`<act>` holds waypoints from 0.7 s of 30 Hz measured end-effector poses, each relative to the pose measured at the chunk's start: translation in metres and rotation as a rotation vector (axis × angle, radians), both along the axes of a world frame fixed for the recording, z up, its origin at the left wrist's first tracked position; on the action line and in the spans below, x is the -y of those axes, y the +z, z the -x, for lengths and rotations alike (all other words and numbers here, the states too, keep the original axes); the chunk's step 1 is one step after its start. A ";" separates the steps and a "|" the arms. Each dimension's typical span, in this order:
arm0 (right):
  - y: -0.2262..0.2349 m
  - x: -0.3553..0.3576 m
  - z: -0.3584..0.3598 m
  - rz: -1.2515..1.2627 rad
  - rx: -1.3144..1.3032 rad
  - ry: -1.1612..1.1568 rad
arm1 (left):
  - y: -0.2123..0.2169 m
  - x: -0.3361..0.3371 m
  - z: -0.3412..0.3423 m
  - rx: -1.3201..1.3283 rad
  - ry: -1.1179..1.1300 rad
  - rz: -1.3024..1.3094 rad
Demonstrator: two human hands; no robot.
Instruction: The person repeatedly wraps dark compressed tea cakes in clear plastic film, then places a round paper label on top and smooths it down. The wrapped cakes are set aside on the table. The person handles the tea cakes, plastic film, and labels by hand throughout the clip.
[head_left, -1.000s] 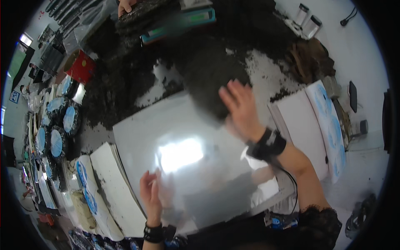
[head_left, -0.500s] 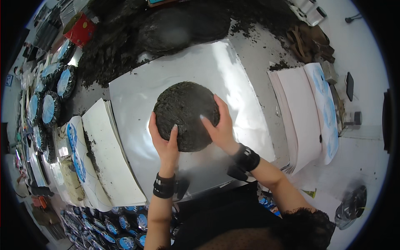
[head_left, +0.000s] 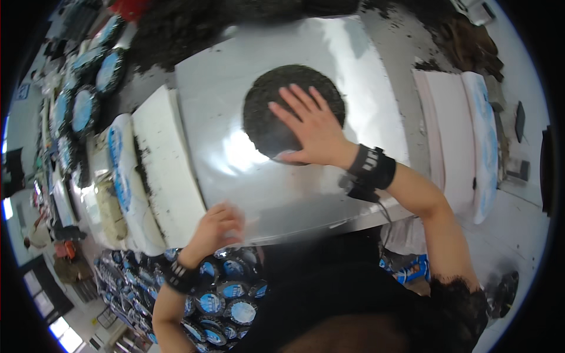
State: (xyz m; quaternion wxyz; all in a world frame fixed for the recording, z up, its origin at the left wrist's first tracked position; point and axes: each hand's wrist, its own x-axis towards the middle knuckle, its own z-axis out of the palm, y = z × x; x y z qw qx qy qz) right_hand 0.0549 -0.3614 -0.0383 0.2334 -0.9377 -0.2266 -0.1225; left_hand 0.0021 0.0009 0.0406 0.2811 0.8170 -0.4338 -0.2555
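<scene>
A dark, round cake [head_left: 268,132] that looks like pressed dried seaweed lies flat on a shiny metal sheet [head_left: 223,117]. My right hand [head_left: 315,126] rests palm down across its right part, fingers spread, with the thumb at the near edge. Part of the cake is hidden beneath that hand. Lower left, my left hand [head_left: 218,229] is off the cake, near the front edge of the stacked white paper [head_left: 168,159]. Motion blurs its fingers, which seem bent, and nothing shows in them. Both wrists wear black bands.
Loose dark seaweed [head_left: 176,35] is heaped at the far left. Another stack of white sheets [head_left: 450,129] lies right of the metal sheet. Wrapped round cakes with blue labels [head_left: 85,109] stand at the left; several more [head_left: 232,288] lie below the table's front edge.
Both hands held the cake's sides before. My left hand has let go and moved down left; my right hand now lies flat on top. The view has shifted, too.
</scene>
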 end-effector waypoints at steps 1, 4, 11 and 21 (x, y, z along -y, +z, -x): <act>0.003 -0.001 0.006 0.024 0.025 -0.022 | -0.014 -0.012 0.006 -0.077 0.028 -0.033; 0.006 -0.004 0.020 0.087 -0.053 -0.022 | -0.030 -0.024 0.019 -0.125 0.122 0.006; 0.009 -0.011 0.016 0.048 -0.032 -0.044 | 0.037 0.078 0.000 0.622 0.396 0.246; 0.081 0.029 0.104 -0.233 -0.221 -0.205 | -0.088 0.190 -0.021 0.637 0.819 0.278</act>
